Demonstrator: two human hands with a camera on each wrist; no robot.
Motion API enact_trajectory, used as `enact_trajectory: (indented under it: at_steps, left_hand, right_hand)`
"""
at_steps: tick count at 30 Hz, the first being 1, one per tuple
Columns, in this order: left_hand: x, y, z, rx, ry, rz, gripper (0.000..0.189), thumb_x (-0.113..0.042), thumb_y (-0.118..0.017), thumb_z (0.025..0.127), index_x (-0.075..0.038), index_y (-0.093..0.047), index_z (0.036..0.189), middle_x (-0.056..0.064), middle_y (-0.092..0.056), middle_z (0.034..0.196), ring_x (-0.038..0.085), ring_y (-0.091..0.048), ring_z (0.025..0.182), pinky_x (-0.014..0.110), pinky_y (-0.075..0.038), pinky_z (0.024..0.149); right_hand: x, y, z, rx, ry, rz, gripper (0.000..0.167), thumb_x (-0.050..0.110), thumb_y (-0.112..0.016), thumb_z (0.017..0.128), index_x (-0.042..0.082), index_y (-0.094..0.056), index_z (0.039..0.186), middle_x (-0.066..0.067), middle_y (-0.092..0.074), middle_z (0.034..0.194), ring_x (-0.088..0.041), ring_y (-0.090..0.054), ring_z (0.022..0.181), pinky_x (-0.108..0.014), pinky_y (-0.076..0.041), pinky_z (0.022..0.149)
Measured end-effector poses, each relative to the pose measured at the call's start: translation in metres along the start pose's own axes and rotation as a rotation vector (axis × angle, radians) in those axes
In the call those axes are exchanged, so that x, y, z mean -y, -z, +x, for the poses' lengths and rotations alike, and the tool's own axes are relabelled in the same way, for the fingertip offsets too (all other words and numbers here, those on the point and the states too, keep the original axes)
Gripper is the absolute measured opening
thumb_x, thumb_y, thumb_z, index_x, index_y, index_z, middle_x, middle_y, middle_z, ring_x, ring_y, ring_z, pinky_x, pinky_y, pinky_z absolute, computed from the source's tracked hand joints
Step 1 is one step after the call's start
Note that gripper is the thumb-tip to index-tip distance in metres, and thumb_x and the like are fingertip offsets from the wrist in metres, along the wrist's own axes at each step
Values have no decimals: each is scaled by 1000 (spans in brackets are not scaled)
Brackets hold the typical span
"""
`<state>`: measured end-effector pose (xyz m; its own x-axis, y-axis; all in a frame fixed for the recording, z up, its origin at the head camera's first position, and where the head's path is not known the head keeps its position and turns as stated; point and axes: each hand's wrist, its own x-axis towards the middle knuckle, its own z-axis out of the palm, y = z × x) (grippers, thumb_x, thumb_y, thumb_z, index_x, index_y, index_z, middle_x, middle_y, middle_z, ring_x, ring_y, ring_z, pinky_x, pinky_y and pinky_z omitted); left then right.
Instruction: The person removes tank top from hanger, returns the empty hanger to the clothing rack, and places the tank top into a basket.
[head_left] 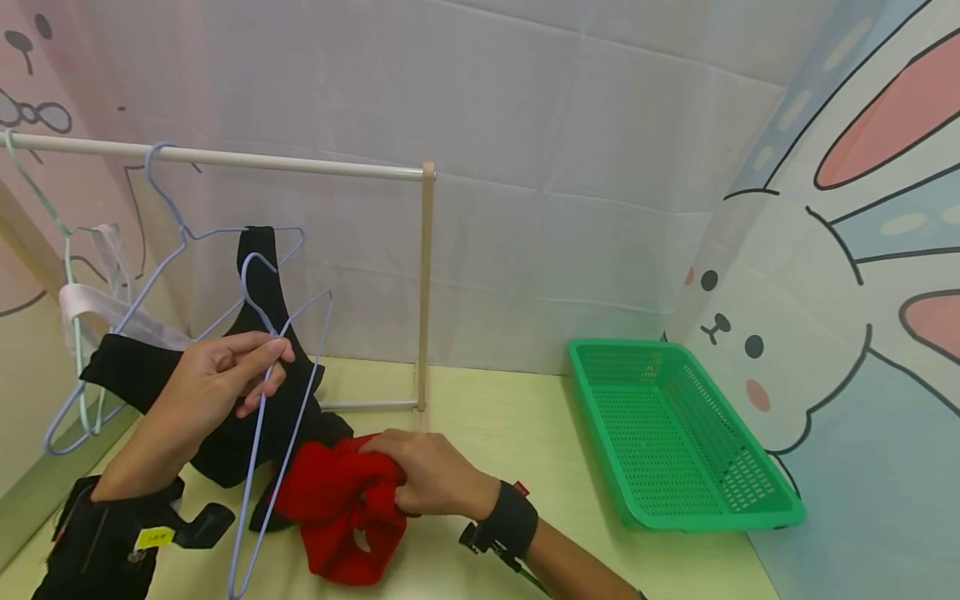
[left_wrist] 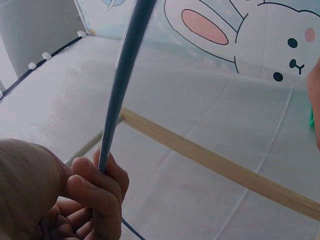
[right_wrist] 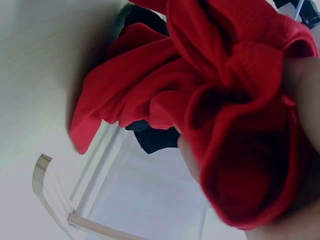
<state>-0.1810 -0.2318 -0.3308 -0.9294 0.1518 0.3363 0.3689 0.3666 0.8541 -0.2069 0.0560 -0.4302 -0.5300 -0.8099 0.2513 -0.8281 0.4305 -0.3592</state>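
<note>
In the head view my left hand [head_left: 217, 379] pinches a pale purple clothes hanger [head_left: 258, 417] just below its hook, and the hanger tilts down toward the front. The left wrist view shows the thumb and curled fingers around the hanger's thin bar [left_wrist: 125, 75]. My right hand [head_left: 442, 475] grips a bunched red garment [head_left: 345, 508] over the table. Up close in the right wrist view, the red cloth [right_wrist: 165, 85] has a rolled opening and loose folds, and it hides part of the hand. Behind the hands, a black garment [head_left: 258, 275] hangs on another purple hanger [head_left: 168, 200].
A white rod [head_left: 300, 165] on a wooden upright [head_left: 426, 292] carries the hangers. At the far left a white garment [head_left: 112, 308] hangs on a pale green hanger [head_left: 37, 187]. A green plastic basket [head_left: 675, 433] stands on the table [head_left: 487, 400] at the right, beside a rabbit-printed curtain [head_left: 780, 350].
</note>
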Motion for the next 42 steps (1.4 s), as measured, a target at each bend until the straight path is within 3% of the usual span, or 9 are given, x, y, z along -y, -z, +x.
enact_trajectory:
  at_steps: [10, 18, 29, 36, 42]
  left_hand:
    - [1, 1, 0, 4, -3, -4, 25, -23, -54, 115, -2, -67, 114, 7, -58, 75, 22, -52, 57, 28, -49, 52]
    - [1, 1, 1, 4, -5, 7, 25, -23, -54, 115, -1, -67, 115, 7, -59, 75, 22, -53, 57, 28, -49, 53]
    - [-2, 2, 3, 5, 7, 28, 26, -25, -53, 115, -3, -67, 115, 7, -59, 76, 22, -53, 57, 28, -49, 52]
    - [-5, 7, 7, 8, 4, 15, 26, -24, -53, 116, -2, -66, 117, 7, -58, 76, 21, -53, 58, 27, -50, 53]
    - [-3, 8, 8, 15, 27, 17, 26, -24, -53, 115, -2, -66, 117, 6, -59, 76, 20, -53, 58, 26, -50, 54]
  right_hand:
    - [4, 11, -1, -64, -15, 83, 43, 8, -78, 88, 16, -72, 130, 3, -73, 113, 0, -56, 88, -8, -44, 67]
    - [5, 16, -2, -90, -46, 130, 40, 11, -79, 88, 18, -74, 128, 5, -74, 113, -4, -57, 98, -13, -47, 73]
    - [5, 24, -3, -98, -37, 194, 37, 14, -82, 90, 16, -73, 126, 4, -74, 112, -2, -60, 95, -14, -50, 76]
    - [6, 34, -8, -70, -57, 198, 38, 16, -82, 89, 18, -73, 127, 5, -73, 115, -3, -59, 96, -16, -50, 73]
    - [7, 40, -13, -83, -67, 165, 40, 7, -77, 87, 17, -74, 125, 5, -74, 113, -3, -59, 95, -16, -49, 73]
